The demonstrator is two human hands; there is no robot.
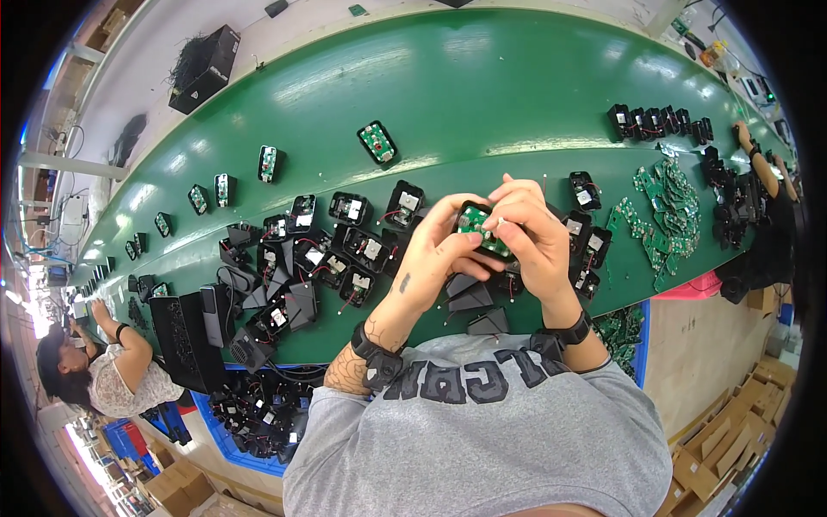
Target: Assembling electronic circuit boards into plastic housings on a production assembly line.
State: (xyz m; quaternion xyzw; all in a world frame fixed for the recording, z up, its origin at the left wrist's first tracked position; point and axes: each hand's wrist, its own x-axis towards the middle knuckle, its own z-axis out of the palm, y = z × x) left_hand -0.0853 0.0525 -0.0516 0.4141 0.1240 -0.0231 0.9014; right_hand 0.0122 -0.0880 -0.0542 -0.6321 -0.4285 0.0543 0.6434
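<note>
Just above my chest, my left hand (431,254) is wrapped round a small black plastic housing with a green circuit board (471,219) inside it, its open side facing me. My right hand (536,233) is closed at the same housing, thumb and fingers pinched over the board. A whitish bit shows at those fingertips, too small to name. On the green table beneath lie many open black housings (366,247) with red wires and white plugs. Dark grey wedge-shaped covers (469,293) lie under my hands.
A heap of green circuit boards (668,211) lies to the right, near a row of black housings (659,122). Board-fitted housings (376,142) stand spaced along the table's far part. A blue bin (211,422) holds black parts below the edge. People work at both sides.
</note>
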